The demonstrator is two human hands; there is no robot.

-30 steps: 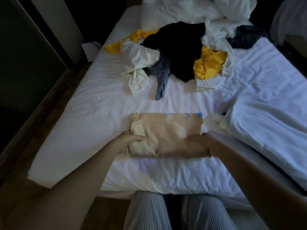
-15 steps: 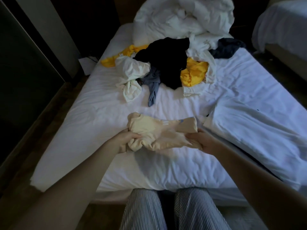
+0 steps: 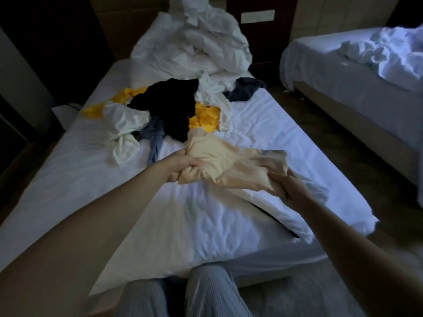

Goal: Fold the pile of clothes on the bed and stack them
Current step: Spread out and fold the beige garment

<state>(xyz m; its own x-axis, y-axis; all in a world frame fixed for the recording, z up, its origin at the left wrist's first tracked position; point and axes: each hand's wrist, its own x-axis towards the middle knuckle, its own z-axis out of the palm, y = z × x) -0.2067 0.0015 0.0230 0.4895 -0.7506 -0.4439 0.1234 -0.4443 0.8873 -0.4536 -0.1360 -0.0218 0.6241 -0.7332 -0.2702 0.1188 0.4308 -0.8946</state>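
Note:
A folded cream shirt point(image 3: 231, 163) hangs in the air over the middle of the white bed point(image 3: 206, 220). My left hand point(image 3: 180, 165) grips its left end and my right hand point(image 3: 288, 191) grips its right end, which sits lower. Further up the bed lies the unfolded pile: a black garment point(image 3: 169, 106), yellow clothes point(image 3: 204, 121), white clothes point(image 3: 123, 124) and a grey-blue piece point(image 3: 154, 143). A dark navy garment point(image 3: 243, 91) lies at the pile's right.
A heap of white bedding point(image 3: 196, 46) fills the head of the bed. A white pillow point(image 3: 315, 202) lies along the bed's right edge under my right hand. A second bed point(image 3: 357, 83) stands at the right across a floor gap. My striped trousers point(image 3: 183, 296) touch the bed's foot.
The cream shirt lay flat on the bed a second ago. Both hands have lifted it and carried it up and to the right; the view has tilted upward.

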